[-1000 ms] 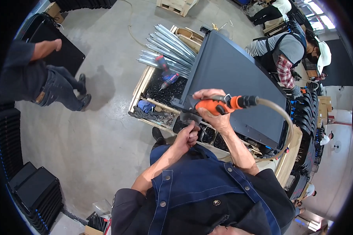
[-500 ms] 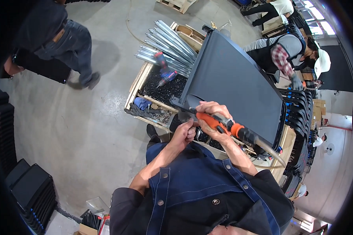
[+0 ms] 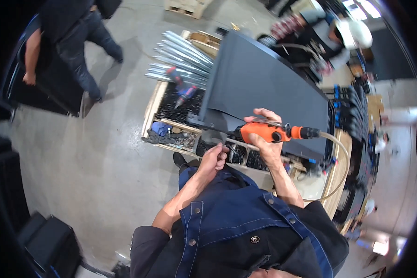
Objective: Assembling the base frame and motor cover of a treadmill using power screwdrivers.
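Observation:
My right hand (image 3: 271, 147) is wrapped round an orange pneumatic screwdriver (image 3: 259, 132), its black nose pointing left. A pale air hose (image 3: 346, 160) curves from the tool's back end down to the right. Beneath and beyond the tool lies a large dark grey panel (image 3: 268, 83) with a raised edge. My left hand (image 3: 211, 161) is closed, its fingertips pinched just below the panel's near left corner; what they hold, if anything, is too small to make out. Close by are compartments of small black parts (image 3: 238, 154).
Shiny metal tubes (image 3: 183, 55) and a red-and-blue cordless drill (image 3: 186, 96) lie on the wooden bench (image 3: 152, 104) at left. Blue-and-black gloves (image 3: 162, 129) rest in its corner. A person in a white cap (image 3: 352, 34) works opposite; another person (image 3: 74, 51) carries a black panel at far left.
My right hand has drawn the screwdriver slightly right and levelled it, away from my left hand. The view has shifted a little. The person at left has moved with the black panel.

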The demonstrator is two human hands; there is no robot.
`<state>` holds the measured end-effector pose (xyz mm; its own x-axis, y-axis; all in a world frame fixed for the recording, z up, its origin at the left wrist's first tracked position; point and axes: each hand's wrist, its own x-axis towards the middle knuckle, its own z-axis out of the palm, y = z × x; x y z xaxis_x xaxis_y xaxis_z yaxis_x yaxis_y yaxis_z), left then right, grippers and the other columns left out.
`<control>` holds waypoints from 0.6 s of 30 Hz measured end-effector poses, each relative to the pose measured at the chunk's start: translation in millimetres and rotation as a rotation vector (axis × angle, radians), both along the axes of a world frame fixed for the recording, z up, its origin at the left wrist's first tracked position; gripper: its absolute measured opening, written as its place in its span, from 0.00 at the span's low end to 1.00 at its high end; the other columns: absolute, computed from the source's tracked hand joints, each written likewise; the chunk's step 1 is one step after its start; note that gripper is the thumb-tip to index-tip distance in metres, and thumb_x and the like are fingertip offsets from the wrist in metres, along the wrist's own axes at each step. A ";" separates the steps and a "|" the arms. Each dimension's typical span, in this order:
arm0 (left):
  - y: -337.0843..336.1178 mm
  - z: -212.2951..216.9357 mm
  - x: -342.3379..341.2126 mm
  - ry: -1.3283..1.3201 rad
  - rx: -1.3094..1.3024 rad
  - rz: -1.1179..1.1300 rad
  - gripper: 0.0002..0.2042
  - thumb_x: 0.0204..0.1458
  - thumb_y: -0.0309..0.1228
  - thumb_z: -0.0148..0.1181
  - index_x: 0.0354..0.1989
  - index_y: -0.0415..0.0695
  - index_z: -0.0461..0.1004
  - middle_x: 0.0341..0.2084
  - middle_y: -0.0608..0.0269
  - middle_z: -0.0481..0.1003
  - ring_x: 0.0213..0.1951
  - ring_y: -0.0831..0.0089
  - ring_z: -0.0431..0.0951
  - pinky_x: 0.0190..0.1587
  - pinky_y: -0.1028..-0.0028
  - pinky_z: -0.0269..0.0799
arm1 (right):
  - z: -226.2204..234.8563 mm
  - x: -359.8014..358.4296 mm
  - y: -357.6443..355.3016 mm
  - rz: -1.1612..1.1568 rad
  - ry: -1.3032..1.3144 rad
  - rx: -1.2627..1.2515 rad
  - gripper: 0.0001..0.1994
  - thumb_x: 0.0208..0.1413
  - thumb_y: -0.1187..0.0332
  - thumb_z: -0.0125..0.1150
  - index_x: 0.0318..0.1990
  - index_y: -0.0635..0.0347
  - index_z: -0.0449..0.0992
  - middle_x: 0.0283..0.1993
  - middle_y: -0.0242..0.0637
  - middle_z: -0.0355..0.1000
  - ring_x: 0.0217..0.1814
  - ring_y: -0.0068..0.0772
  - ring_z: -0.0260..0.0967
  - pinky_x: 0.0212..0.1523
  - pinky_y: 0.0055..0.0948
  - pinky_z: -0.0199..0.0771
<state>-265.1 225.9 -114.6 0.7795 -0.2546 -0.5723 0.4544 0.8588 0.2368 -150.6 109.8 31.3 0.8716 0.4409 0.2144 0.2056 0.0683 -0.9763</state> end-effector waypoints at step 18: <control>-301.3 -202.8 93.8 0.455 0.337 -0.445 0.24 0.64 0.38 0.55 0.65 0.40 0.62 0.57 0.48 0.69 0.55 0.54 0.74 0.61 0.58 0.69 | -102.0 -126.5 -568.4 -1.690 0.218 0.065 0.15 0.53 0.70 0.71 0.42 0.58 0.69 0.35 0.29 0.71 0.37 0.25 0.73 0.42 0.31 0.75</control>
<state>-171.3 -75.4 -317.4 0.3084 -0.2446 -0.9193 0.8611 0.4825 0.1604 -277.1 -458.6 -70.7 0.3381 -0.9410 0.0158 -0.0411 -0.0315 -0.9987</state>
